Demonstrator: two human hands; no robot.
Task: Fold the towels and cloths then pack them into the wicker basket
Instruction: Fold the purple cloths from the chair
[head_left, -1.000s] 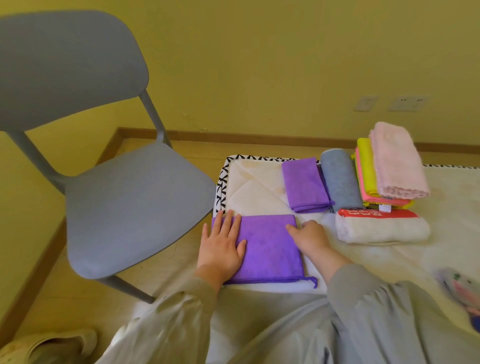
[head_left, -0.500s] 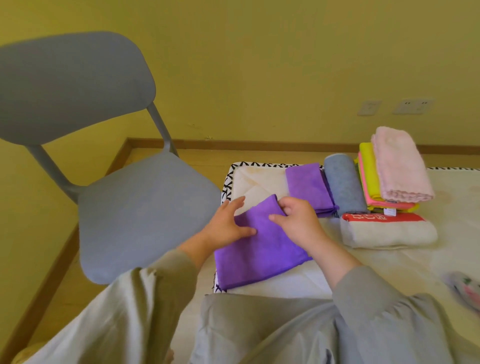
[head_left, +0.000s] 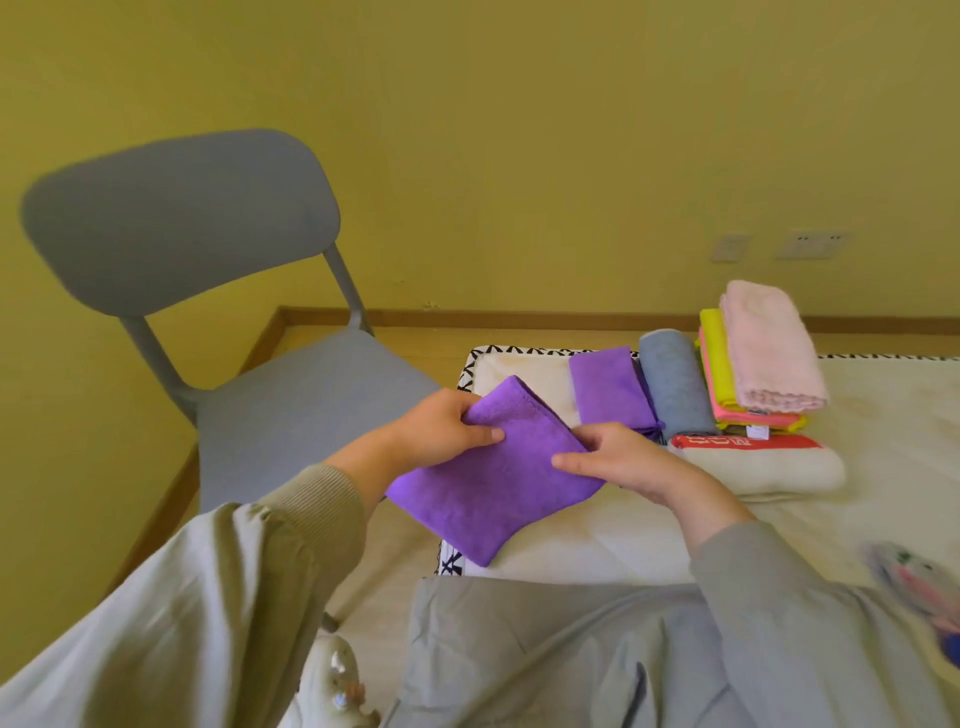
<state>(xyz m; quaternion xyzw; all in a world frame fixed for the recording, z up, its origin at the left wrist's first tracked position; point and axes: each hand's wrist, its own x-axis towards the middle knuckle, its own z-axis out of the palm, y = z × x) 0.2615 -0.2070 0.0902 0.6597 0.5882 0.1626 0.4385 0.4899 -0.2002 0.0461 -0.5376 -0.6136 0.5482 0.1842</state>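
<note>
A folded purple cloth (head_left: 488, 483) hangs tilted above the cream mat (head_left: 597, 540), held by both hands. My left hand (head_left: 441, 431) pinches its upper left edge with thumb on top. My right hand (head_left: 618, 460) grips its right edge. Behind lie a second folded purple cloth (head_left: 608, 387) and a grey rolled towel (head_left: 672, 384). To their right is a stack with a pink towel (head_left: 769, 348) on yellow and coral cloths. A white towel with a red band (head_left: 758, 462) lies in front of the stack. No wicker basket is in view.
A grey plastic chair (head_left: 291, 405) stands close on the left, its seat next to the mat's corner. The yellow wall and wooden skirting run behind. A patterned cloth (head_left: 919, 582) shows blurred at the right edge. My grey-clad lap fills the bottom.
The purple cloth lay flat under both pressing hands; both hands have since lifted it off the mat and turned it diagonally. The camera has tilted upward.
</note>
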